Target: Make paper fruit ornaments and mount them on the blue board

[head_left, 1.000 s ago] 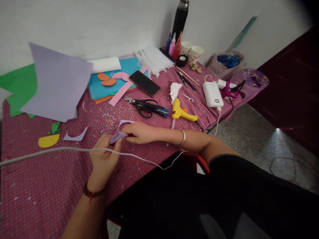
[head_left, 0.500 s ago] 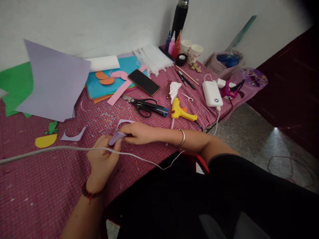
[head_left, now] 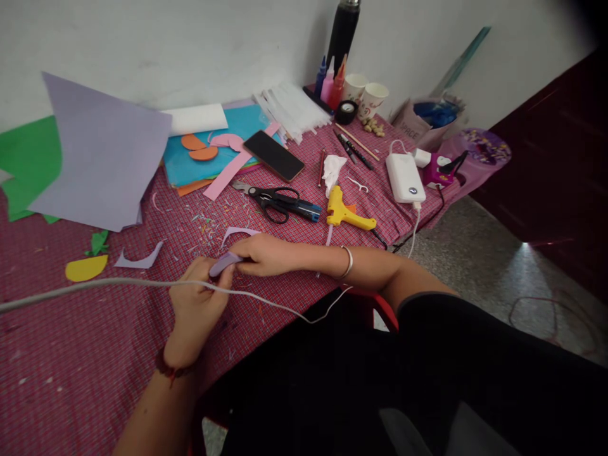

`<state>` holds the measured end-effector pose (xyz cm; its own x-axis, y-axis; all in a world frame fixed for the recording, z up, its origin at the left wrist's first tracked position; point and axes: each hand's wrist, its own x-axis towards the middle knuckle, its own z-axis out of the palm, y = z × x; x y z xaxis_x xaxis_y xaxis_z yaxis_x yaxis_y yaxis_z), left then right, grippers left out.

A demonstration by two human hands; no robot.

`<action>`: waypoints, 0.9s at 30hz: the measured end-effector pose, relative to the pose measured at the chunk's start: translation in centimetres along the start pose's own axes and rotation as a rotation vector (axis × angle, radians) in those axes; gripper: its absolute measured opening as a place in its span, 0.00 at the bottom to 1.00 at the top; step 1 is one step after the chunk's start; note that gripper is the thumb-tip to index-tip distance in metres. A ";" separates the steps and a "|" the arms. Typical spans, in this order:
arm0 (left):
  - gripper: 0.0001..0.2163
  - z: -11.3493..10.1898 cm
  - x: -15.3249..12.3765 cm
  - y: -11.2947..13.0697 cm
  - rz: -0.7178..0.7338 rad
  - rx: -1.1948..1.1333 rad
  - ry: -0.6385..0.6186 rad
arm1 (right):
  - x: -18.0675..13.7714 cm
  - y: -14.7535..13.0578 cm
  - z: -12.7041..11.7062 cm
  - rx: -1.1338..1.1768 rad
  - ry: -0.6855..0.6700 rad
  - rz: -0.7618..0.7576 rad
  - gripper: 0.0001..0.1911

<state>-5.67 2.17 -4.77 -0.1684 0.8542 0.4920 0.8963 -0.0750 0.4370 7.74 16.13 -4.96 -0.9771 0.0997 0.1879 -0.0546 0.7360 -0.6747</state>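
Holding purple paper (head_left: 225, 263) over scrap-strewn checked cloth (head_left: 109, 342); pale wall (head_left: 190, 50) behind.

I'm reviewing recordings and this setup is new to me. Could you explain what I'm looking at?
No robot here: a person works with bare hands, filmed by one head-worn camera looking forward and down. The left hand and right hand together hold a small purple paper piece. Around them on the checked tablecloth are black-handled scissors, a yellow hot-glue gun and a white power bank; a smartphone overlaps a pink paper strip. A pale cable crosses in front of the left hand.
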 end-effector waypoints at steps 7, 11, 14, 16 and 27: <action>0.07 0.0 0.1 0.0 0.021 0.031 -0.023 | 0.0 -0.2 0.0 0.011 -0.021 0.034 0.05; 0.08 0.0 0.2 0.0 0.059 0.030 -0.029 | 0.0 -0.4 -0.1 0.031 -0.026 0.036 0.05; 0.07 0.0 0.2 0.0 0.057 0.033 -0.025 | 0.0 -0.4 -0.1 0.026 -0.024 0.025 0.04; 0.07 -0.1 0.1 0.1 0.047 0.045 -0.018 | 0.0 -0.3 -0.1 0.017 -0.021 0.018 0.04; 0.08 -0.2 0.1 0.1 0.070 0.052 -0.032 | 0.0 -0.1 0.1 0.031 -0.029 0.017 0.05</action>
<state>-5.65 2.19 -4.53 -0.0925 0.8640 0.4948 0.9258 -0.1083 0.3622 7.74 16.05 -4.97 -0.9835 0.0919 0.1561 -0.0442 0.7136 -0.6991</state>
